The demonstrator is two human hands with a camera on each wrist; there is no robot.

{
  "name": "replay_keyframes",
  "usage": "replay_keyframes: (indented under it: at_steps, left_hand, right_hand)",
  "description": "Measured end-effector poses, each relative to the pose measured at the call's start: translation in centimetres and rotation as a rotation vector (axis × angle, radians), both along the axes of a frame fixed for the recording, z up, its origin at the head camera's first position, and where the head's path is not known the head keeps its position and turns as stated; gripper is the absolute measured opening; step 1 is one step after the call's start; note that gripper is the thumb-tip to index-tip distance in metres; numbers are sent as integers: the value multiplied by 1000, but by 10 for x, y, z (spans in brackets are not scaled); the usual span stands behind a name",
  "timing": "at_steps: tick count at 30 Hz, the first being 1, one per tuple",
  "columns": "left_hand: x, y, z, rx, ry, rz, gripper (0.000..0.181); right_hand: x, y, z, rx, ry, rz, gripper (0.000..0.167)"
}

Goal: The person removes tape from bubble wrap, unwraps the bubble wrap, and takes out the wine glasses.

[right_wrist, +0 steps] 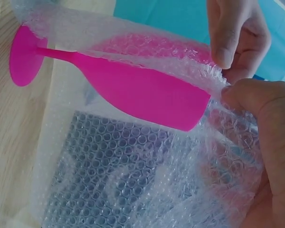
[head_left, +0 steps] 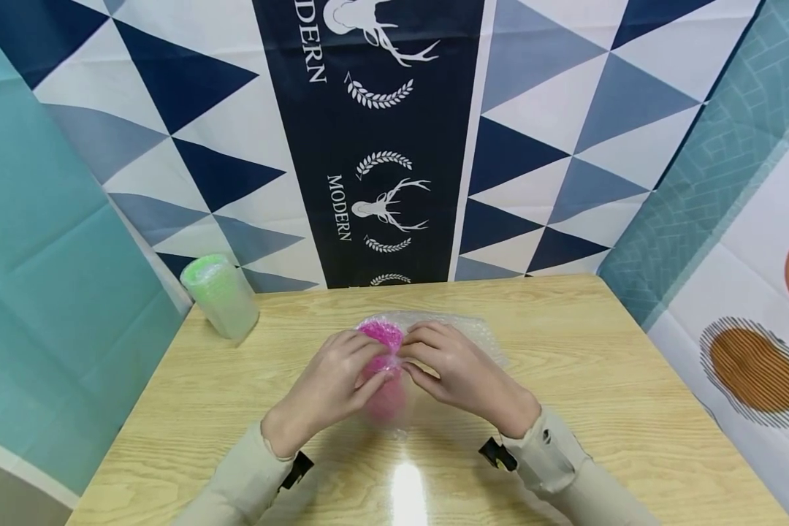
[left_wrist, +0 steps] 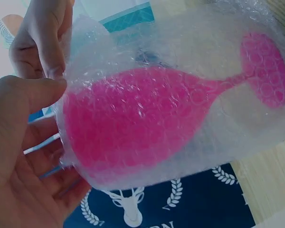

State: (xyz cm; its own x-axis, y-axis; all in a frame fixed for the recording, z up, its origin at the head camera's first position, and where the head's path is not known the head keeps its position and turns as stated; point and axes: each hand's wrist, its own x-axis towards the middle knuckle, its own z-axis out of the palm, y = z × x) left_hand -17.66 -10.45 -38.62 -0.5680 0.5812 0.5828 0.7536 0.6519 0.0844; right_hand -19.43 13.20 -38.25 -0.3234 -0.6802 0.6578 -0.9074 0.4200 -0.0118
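Observation:
A bright pink goblet (right_wrist: 147, 97) with a stem and round foot lies partly covered by clear bubble wrap (right_wrist: 104, 166). In the left wrist view the wrap covers the whole goblet. From the right wrist view, one side of the bowl and part of the stem show bare, beside a loose sheet of wrap. My left hand (head_left: 342, 372) pinches the wrap at the rim end of the goblet, thumb in front and fingers behind. Close beside it, my right hand (head_left: 454, 369) pinches the wrap's edge near the rim. In the head view the fingers hide much of the goblet.
A bubble-wrapped cylinder (head_left: 220, 296), green at its top, stands at the back left corner of the wooden table (head_left: 552, 343). A patterned cloth wall (head_left: 401, 139) rises behind the table, with cloth panels at both sides.

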Motion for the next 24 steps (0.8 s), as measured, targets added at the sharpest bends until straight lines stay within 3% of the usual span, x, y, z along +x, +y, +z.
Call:
replay_keyframes:
  at_steps: [11,24]
  left_hand:
    - [7,9,-4,51,38,94,28]
    - [7,5,-5,106,-77,97,36]
  right_hand:
    - [3,-3,-3,-12,-11,-9,16]
    - [0,5,-9,-48,-58,-18,10]
